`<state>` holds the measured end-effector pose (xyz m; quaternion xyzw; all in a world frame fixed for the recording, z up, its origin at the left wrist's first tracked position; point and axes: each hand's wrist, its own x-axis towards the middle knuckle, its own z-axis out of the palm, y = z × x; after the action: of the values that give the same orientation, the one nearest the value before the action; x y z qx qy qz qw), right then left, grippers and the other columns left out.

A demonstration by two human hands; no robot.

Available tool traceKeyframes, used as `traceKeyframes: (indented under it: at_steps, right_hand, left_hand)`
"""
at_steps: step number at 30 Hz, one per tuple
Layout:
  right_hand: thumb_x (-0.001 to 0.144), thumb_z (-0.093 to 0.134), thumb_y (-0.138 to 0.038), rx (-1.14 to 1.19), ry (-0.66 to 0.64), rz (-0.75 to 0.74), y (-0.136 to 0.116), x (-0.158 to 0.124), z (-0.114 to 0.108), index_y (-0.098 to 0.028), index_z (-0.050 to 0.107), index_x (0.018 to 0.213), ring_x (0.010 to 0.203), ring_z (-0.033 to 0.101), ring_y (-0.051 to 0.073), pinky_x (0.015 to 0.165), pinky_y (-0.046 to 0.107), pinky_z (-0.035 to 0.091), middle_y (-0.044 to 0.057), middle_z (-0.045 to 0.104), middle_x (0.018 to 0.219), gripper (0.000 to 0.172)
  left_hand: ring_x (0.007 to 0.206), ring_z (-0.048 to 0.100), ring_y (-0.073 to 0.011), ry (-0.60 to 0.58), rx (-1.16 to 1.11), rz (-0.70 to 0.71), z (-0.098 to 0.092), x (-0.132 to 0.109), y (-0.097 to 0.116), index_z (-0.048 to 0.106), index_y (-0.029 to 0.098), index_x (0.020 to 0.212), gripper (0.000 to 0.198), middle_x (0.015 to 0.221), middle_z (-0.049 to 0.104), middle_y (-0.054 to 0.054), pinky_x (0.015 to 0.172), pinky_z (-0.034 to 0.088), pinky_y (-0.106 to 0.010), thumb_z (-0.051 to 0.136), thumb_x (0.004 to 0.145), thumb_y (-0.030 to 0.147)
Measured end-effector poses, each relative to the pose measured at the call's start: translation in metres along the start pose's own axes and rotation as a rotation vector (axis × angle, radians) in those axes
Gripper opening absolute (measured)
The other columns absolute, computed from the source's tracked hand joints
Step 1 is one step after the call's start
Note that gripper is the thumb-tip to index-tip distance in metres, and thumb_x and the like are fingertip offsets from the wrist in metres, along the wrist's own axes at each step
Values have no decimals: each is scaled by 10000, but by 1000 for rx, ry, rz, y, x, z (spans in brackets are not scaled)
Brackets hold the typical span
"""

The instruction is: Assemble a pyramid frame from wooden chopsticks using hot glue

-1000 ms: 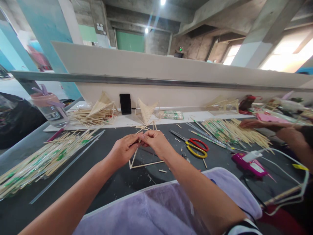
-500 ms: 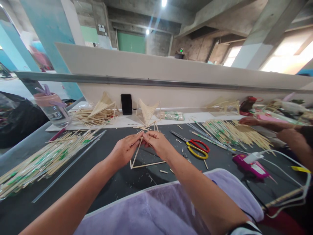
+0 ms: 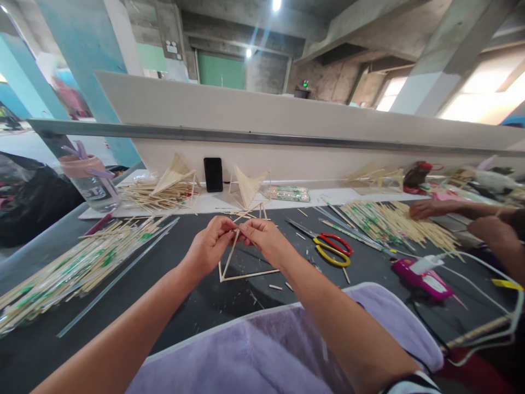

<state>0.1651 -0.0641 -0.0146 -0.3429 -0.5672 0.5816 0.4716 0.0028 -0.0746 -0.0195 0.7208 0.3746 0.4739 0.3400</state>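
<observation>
A thin frame of pale wooden sticks (image 3: 232, 261) stands on the dark table in front of me. My left hand (image 3: 210, 244) and my right hand (image 3: 264, 239) meet at its raised top corner, and both pinch the sticks there between fingertips. The base of the frame rests on the table.
A heap of wrapped sticks (image 3: 69, 268) lies at the left and another stick pile (image 3: 394, 221) at the right. Red and yellow scissors (image 3: 333, 249) and a pink glue gun (image 3: 418, 273) lie to the right. Another person's hands (image 3: 430, 208) work at the far right. A purple cloth (image 3: 266, 350) covers my lap.
Both hands have risen slightly with the top of the frame. The other person's hand at the right has shifted over the stick pile.
</observation>
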Motion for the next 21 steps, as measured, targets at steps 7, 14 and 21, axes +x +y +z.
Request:
traceKeyframes:
  at_steps: [7, 14, 21]
  right_hand:
    - [722, 656, -442, -9, 8, -8, 2, 0, 0, -172, 620, 732, 542, 480, 78, 554, 225, 355, -7, 629, 653, 273]
    - [702, 678, -429, 21, 22, -19, 2, 0, 2, -179, 557, 741, 601, 528, 84, 561, 213, 374, -21, 596, 666, 281]
    - [732, 637, -447, 13, 14, -22, 4, 0, 0, -180, 556, 742, 570, 502, 83, 565, 223, 369, -17, 609, 658, 279]
  left_hand:
    - [760, 638, -160, 22, -50, -38, 1, 3, -12, 613, 175, 898, 139, 798, 666, -30, 729, 511, -280, 551, 803, 256]
    - [744, 635, -159, 41, -75, -70, 2, 5, -16, 627, 180, 866, 116, 777, 666, -21, 728, 509, -289, 566, 788, 242]
    - [745, 617, -152, 55, 27, -7, 2, 4, -14, 658, 186, 845, 132, 777, 662, -22, 703, 490, -259, 556, 794, 251]
